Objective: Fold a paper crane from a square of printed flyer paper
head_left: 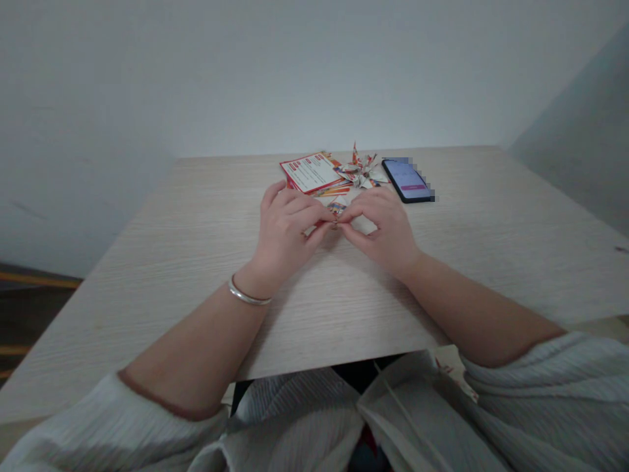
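Above the middle of the table, my left hand (291,219) and my right hand (382,226) meet fingertip to fingertip. Both pinch a small piece of folded printed paper (337,207), white with red, orange and blue marks. Most of it is hidden behind my fingers, so its full shape cannot be made out. Just beyond my left hand lies a stack of printed leaflets (314,172), white with red edges. Beyond my right hand sits a folded paper figure (362,170) with several pointed tips, made of similar printed paper.
A phone (409,181) with a lit screen lies right of the paper figure. The pale wood-grain table (196,262) runs back to a light wall (314,72). A silver bangle (249,292) circles my left wrist. The table's front edge is close to my lap.
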A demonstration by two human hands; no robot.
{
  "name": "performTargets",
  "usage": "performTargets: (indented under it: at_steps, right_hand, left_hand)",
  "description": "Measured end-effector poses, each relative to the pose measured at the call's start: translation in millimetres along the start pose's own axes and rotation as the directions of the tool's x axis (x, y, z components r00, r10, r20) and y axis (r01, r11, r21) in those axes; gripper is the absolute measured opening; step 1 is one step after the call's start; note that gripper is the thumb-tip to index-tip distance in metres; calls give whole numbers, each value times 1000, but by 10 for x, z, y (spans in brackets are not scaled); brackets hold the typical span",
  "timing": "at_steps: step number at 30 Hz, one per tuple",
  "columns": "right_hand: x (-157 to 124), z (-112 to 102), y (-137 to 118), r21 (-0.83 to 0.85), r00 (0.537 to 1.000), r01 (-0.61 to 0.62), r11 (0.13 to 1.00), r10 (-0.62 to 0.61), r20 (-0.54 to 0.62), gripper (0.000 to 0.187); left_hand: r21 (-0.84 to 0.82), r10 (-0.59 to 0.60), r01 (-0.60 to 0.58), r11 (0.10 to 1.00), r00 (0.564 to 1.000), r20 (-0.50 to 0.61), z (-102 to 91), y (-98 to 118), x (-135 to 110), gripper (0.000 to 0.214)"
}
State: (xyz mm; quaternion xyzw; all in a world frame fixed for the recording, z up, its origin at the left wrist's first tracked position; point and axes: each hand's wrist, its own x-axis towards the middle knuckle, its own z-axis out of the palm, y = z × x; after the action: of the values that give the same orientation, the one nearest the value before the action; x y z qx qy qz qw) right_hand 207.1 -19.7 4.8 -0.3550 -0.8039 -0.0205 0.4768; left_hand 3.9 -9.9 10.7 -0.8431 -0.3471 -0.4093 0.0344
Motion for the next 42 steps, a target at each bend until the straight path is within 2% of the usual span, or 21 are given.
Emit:
performTargets:
  at_steps: [13, 19, 25, 33, 42]
  right_hand:
    - [-8, 33, -14, 31, 999, 45, 999, -45, 5, 11]
    - [-5, 36, 19, 36, 999, 34, 999, -34, 15, 9]
    - [-5, 31, 61, 12, 998, 50, 999, -51, 32, 11]
    - [-4, 21, 47, 8, 999, -20, 1000, 19, 31, 9]
    - [-10, 23, 70, 13, 1000, -23, 1000, 23, 9, 11]
  left_hand:
    - [20, 5, -5, 1000, 999, 35, 21, 35, -10, 14]
    - [-3, 10, -10, 1000, 1000, 4, 18, 32, -9, 15]
    - [48, -16, 12, 999, 997, 73, -19, 47, -7, 15]
    - [-1, -27, 28, 1000, 998, 56, -10, 21, -8, 15]
    - [-26, -59, 61, 998, 995, 81, 1, -8, -1, 13]
